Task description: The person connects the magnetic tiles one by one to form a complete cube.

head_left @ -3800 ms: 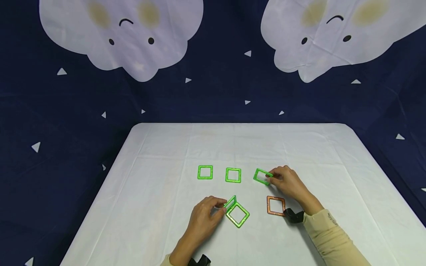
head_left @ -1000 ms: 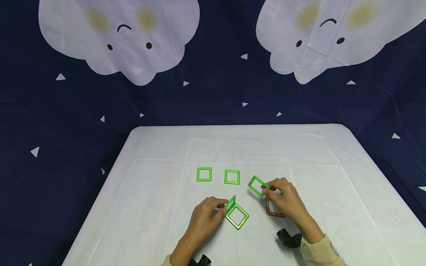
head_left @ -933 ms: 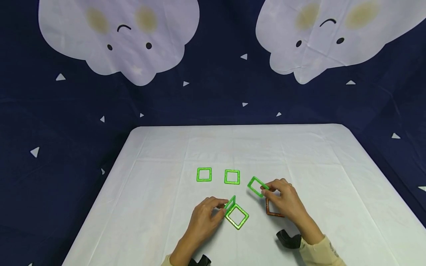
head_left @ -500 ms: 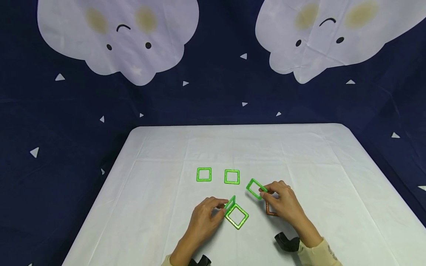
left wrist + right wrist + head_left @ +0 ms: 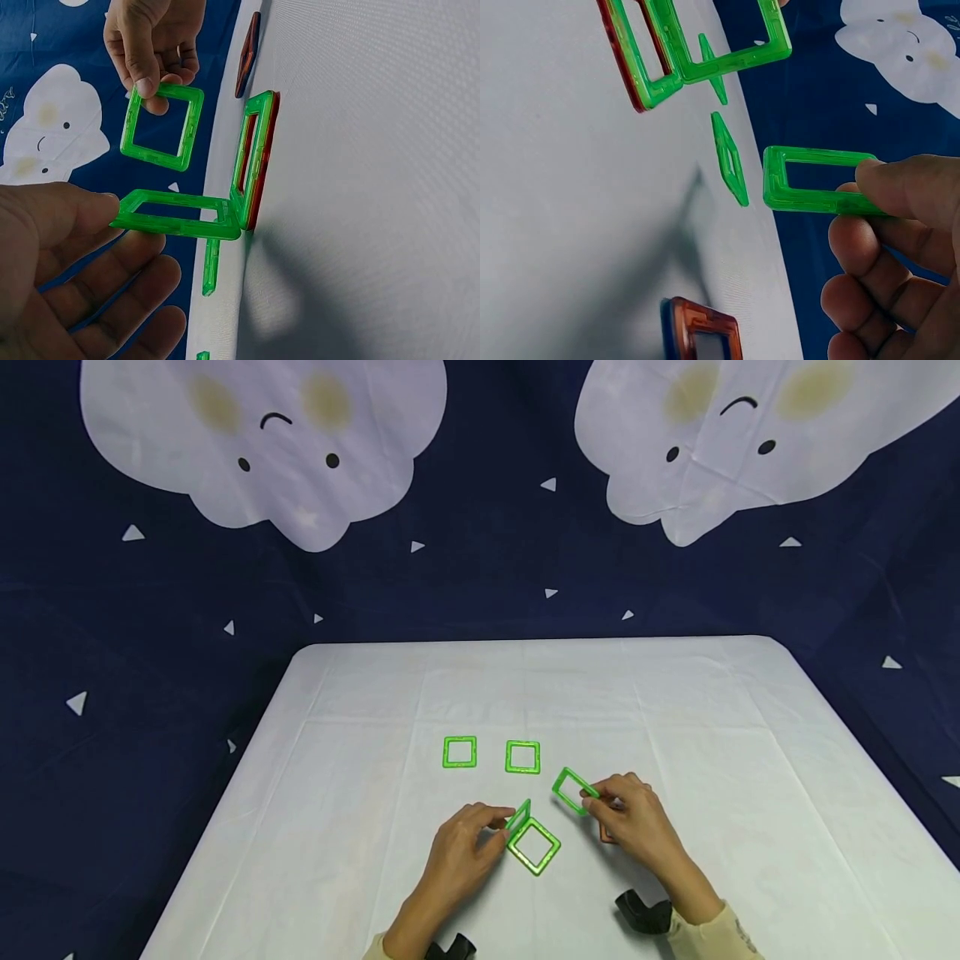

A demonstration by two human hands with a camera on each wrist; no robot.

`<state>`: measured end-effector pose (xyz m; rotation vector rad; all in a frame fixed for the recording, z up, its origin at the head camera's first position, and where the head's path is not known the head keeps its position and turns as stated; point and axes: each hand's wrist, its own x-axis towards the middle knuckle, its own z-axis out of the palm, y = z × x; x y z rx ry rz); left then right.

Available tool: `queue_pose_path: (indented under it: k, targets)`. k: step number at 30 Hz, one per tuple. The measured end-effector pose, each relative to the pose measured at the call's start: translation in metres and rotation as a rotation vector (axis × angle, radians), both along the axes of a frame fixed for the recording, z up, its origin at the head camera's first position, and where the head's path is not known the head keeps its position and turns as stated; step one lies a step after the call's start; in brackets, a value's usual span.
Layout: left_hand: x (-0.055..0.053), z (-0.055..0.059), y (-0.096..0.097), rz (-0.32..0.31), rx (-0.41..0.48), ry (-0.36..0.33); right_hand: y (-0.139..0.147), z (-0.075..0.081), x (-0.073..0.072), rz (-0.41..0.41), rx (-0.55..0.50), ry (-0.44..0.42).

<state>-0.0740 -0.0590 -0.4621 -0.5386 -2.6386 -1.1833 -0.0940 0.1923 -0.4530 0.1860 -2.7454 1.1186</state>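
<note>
My left hand [image 5: 461,852] pinches a green square magnetic tile [image 5: 176,226] by its edge, between thumb and fingers. That tile stands up from the table, its lower edge meeting a flat green tile [image 5: 545,860]. In the left wrist view a red layer [image 5: 264,176] shows beneath the flat one. To the right, my right hand [image 5: 633,822] pinches another green square tile [image 5: 810,201] at one edge, tilted and held above the table, apart from the joined pair. An orange tile [image 5: 705,311] lies under the right hand, mostly hidden in the head view; a blue edge shows along its side.
Two loose green tiles, a left one [image 5: 460,765] and a right one [image 5: 522,770], lie flat farther back on the white-covered table [image 5: 360,777]. Black wrist mounts [image 5: 643,914] sit low beside the forearms. A dark blue cloud-print cloth [image 5: 495,585] hangs behind.
My right hand has lifted its green tile from the back row and brought it nearer and leftward, gradually covering the orange tile. The left hand and the joined tiles stay in place.
</note>
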Motion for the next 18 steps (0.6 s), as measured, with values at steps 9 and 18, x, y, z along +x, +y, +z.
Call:
queue_pose_path:
  k: [9,18]
  targets:
    - [0.001,0.001,0.000,0.013,-0.006,-0.030,-0.002,-0.006,0.002,0.020,-0.014,0.014]
    - [0.002,0.001,0.000,0.017,-0.015,-0.025,-0.006,-0.011,0.003,0.022,0.033,0.113]
